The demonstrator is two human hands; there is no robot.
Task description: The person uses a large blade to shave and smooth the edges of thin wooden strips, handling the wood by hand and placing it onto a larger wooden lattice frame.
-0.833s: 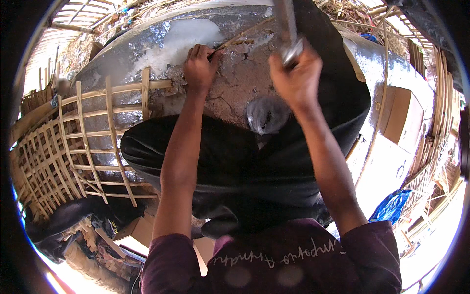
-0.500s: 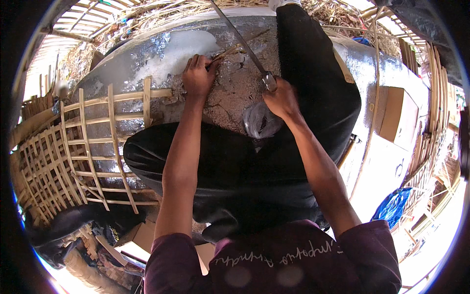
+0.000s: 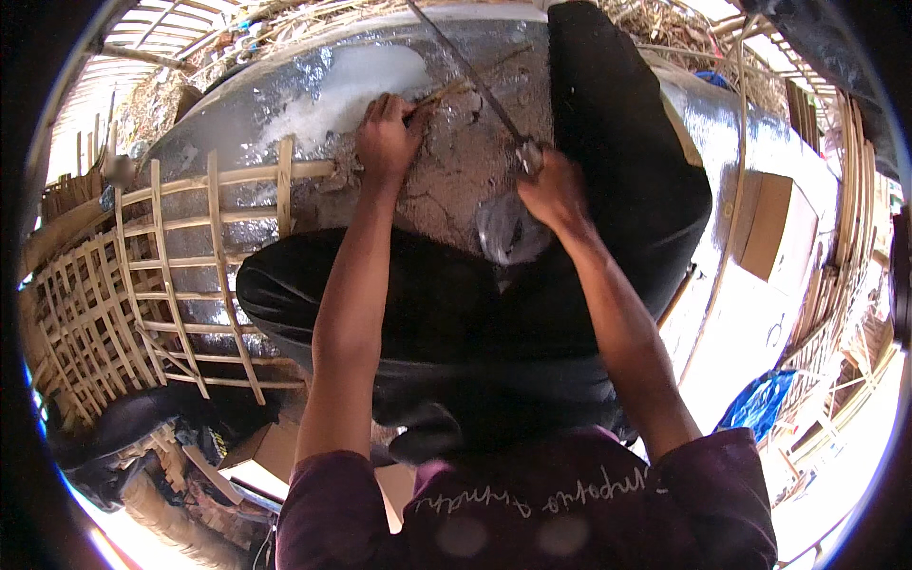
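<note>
My right hand (image 3: 555, 190) is wrapped round the handle of a long knife (image 3: 472, 78), whose blade points up and to the left, away from me. My left hand (image 3: 389, 135) is closed on the near end of a thin bamboo strip (image 3: 445, 92). From that fist the strip runs off to the upper right, and the blade crosses over it; whether they touch I cannot tell. Between my legs, below the right hand, lies a crumpled clear plastic bag (image 3: 506, 231) on rough brown ground.
To the left a lattice of bamboo slats (image 3: 217, 218) reaches my bent knee. A cardboard box (image 3: 774, 228) and blue plastic (image 3: 755, 401) are on the right. Grey wet-looking ground (image 3: 285, 81) lies ahead, with dry stalks (image 3: 313, 19) beyond it.
My right hand has shifted slightly right and downward-tilting blade with it has moved a little. The left hand keeps its hold on the strip, nearly in place.
</note>
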